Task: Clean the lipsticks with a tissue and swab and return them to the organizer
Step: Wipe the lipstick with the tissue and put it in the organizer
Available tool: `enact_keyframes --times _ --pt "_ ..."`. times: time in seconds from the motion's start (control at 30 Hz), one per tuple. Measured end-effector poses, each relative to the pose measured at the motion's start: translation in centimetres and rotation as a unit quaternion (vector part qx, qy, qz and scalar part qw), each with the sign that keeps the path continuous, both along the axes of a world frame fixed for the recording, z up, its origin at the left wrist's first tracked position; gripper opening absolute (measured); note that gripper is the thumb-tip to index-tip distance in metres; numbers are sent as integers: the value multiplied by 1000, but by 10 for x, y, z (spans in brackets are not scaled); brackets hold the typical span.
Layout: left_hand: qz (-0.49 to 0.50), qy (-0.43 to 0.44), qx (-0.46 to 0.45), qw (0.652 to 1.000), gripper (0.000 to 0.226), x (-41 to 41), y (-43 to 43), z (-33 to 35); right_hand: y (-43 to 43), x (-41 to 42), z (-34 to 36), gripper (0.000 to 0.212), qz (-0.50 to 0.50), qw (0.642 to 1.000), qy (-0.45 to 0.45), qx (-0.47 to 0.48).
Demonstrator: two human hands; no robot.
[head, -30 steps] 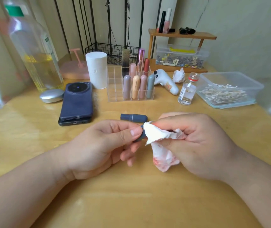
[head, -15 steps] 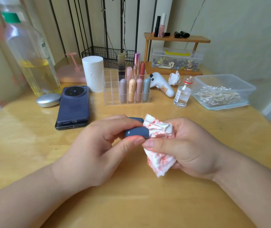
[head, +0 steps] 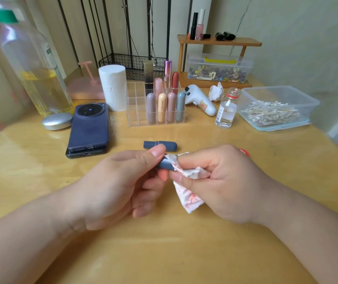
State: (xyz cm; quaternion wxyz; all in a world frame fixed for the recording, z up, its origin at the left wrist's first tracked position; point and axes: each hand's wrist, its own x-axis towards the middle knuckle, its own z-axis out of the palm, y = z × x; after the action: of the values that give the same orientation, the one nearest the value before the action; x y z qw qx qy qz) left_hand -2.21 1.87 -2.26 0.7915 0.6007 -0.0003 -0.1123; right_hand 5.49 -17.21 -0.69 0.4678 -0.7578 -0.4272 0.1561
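The view comes from the person's head and looks forward and down across the table (head: 41,181). Both forearms enter from the bottom corners. The left hand (head: 118,187) and right hand (head: 221,185) meet just below the middle of the picture, nearest the lens and largest in it. Farther off, in the upper half, stand the clear organizer (head: 137,111), the box of swabs (head: 266,93) to the right and a big bottle (head: 30,64) at the left edge, blurred. The wall (head: 297,48) closes the top. The wide lens bends straight lines near the edges.
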Motion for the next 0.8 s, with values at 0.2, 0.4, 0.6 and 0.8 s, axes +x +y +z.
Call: enact_keyframes --times 0.2,0.4,0.6,0.8 --pt "85 -231 321 915 38 0 7 -5 4 -4 7 34 74 939 328 76" --pt "99 -203 257 940 50 3 8 -1 8 -13 11 31 49 933 343 99" --pt "-67 115 38 990 52 -2 9 14 0 -6 13 47 54 996 -69 -18" --pt "-102 132 -36 985 41 -4 7 18 1 -5 4 45 56 995 -67 -44"
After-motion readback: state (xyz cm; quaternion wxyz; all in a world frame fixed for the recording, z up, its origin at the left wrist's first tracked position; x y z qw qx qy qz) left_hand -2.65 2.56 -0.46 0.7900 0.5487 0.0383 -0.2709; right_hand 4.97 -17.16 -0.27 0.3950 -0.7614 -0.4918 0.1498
